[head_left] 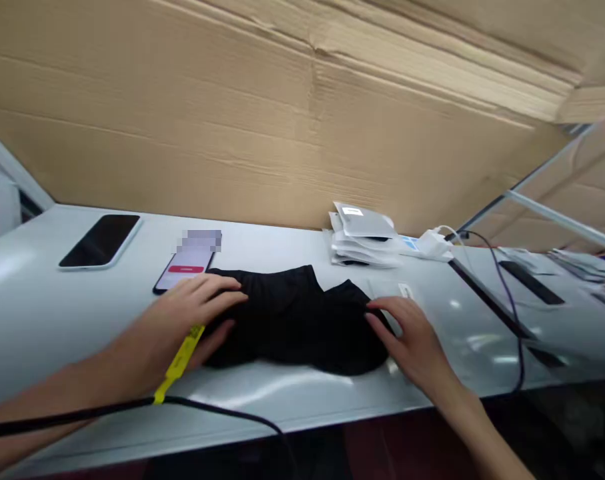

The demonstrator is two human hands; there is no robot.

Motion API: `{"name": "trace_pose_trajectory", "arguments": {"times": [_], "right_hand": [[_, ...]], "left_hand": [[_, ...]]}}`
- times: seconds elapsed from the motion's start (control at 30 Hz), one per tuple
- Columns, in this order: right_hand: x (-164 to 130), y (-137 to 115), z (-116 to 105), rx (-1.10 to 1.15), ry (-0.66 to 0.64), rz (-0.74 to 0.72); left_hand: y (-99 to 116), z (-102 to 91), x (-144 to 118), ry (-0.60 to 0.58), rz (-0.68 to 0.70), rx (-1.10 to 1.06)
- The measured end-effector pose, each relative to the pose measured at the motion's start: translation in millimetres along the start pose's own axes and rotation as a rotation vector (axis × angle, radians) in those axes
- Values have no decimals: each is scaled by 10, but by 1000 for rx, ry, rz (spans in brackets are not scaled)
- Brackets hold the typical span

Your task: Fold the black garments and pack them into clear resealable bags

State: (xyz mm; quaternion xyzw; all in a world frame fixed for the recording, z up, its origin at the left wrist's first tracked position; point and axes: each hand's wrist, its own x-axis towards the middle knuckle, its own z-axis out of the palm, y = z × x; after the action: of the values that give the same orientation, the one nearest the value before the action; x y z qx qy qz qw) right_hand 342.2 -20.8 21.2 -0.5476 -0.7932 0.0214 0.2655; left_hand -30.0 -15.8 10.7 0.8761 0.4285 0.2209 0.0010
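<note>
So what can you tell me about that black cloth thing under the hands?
The black garment looks like soft, matte fabric, lying flat and bunched on the pale table, with a notch in its far edge. The left hand presses on its left end and the right hand touches its right end. A lit phone lies just behind it.
</note>
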Motion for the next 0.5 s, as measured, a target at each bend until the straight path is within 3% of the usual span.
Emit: {"name": "trace_pose_trajectory", "arguments": {"times": [0.13,0.27,0.5], "right_hand": [[-65,-281,164,-32,-153,-126],[-237,-302,371,-101,-394,-146],[-331,-154,376,-115,-466,-46]], "left_hand": [[260,196,-117,-179,197,65],[231,370,-351,-311,219,64],[23,109,-563,-248,317,151]]}}
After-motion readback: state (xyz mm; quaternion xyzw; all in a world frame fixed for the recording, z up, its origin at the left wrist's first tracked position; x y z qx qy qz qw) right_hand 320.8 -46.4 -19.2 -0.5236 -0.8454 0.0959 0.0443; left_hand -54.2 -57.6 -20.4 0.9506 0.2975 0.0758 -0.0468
